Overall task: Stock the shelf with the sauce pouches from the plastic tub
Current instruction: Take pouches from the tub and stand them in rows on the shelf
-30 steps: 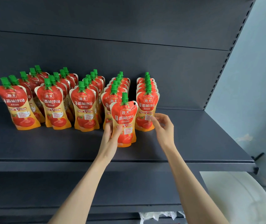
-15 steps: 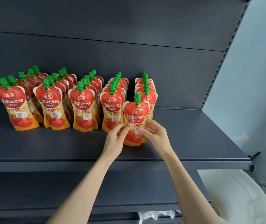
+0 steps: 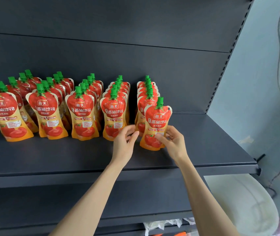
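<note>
Several rows of red and yellow sauce pouches [image 3: 83,114] with green caps stand on the dark shelf [image 3: 67,155]. One more sauce pouch [image 3: 157,123] stands upright at the front of the rightmost row. My right hand [image 3: 173,142] pinches its lower right side with thumb and fingers. My left hand [image 3: 124,143] hovers just left of it, fingers apart, holding nothing. The plastic tub [image 3: 248,206] shows as a white curved rim at the lower right, under the shelf.
The shelf's right part beyond the last row is bare up to its edge [image 3: 253,162]. A perforated upright [image 3: 227,60] bounds the back panel on the right. A lower shelf [image 3: 135,198] lies beneath. Crumpled plastic wrap [image 3: 166,223] shows below it.
The held pouch moved right from in front of the fourth row to the front of the rightmost row. My left hand let go of it; my right hand took hold.
</note>
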The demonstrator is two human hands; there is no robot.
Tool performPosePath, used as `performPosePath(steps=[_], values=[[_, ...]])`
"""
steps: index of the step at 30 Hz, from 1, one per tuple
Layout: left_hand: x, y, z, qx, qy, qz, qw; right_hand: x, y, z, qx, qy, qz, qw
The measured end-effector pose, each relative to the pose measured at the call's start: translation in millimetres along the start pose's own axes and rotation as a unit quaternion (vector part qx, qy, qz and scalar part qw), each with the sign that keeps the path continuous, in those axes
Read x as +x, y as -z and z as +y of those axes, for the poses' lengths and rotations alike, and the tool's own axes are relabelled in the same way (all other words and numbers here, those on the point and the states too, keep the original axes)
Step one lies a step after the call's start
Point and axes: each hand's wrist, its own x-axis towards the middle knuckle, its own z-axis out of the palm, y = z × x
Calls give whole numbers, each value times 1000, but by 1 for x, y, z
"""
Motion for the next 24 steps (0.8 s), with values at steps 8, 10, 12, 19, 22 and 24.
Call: performPosePath(steps=[8,10,12,19,22,24], values=[[30,-44,11,67,-16,72,995,16,27,10,-34,8,53,998],[36,-54,10,67,-15,100,993,23,35,16,-42,12,63,997],[42,-61,6,63,-18,132,989,30,44,22,-52,13,68,996],[56,-76,-6,35,-14,182,983,65,62,38,-74,18,56,995],[59,-77,-9,6,4,169,986,81,63,43,-83,24,51,995],[60,-77,-9,1,6,157,988,90,63,46,-86,28,47,995]])
